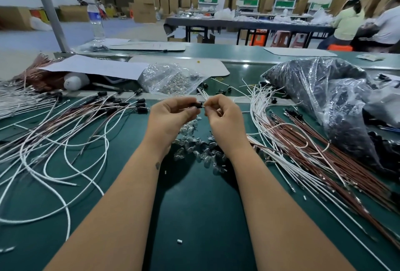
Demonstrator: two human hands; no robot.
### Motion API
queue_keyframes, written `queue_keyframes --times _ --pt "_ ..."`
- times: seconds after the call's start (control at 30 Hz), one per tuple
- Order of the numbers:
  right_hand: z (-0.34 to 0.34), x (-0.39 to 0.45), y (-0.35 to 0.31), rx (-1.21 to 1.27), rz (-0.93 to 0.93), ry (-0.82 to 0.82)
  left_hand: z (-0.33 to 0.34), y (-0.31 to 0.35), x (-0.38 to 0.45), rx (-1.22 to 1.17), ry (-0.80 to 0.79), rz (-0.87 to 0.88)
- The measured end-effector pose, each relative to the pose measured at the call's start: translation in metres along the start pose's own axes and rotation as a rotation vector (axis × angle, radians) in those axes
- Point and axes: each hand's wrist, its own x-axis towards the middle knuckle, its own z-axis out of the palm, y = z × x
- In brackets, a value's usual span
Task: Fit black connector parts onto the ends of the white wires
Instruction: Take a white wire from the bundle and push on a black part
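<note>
We see a black connector part [198,105] pinched in the left hand [171,117], fingers curled round it, held above the green table [194,205]. The right hand [223,119] pinches the end of a white wire [204,95] right at the connector; a few thin white strands stick up behind the fingertips. Under the hands lies a heap of small clear parts [194,147]. Left of us, finished wires [121,106] with black ends fan out. Right of us, loose white and brown wires [292,147] lie in a bundle. A dark-filled plastic bag [320,97] sits far right, a smaller clear bag [171,78] behind the hands.
</note>
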Motion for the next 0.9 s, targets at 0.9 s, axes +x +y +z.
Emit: queue_keyframes --times 0.9 --pt "-0.0029 -0.0008 -0.0079 -0.235 -0.191 0.159 0.0028 0.0001 -0.0004 0.055 0.020 -0.023"
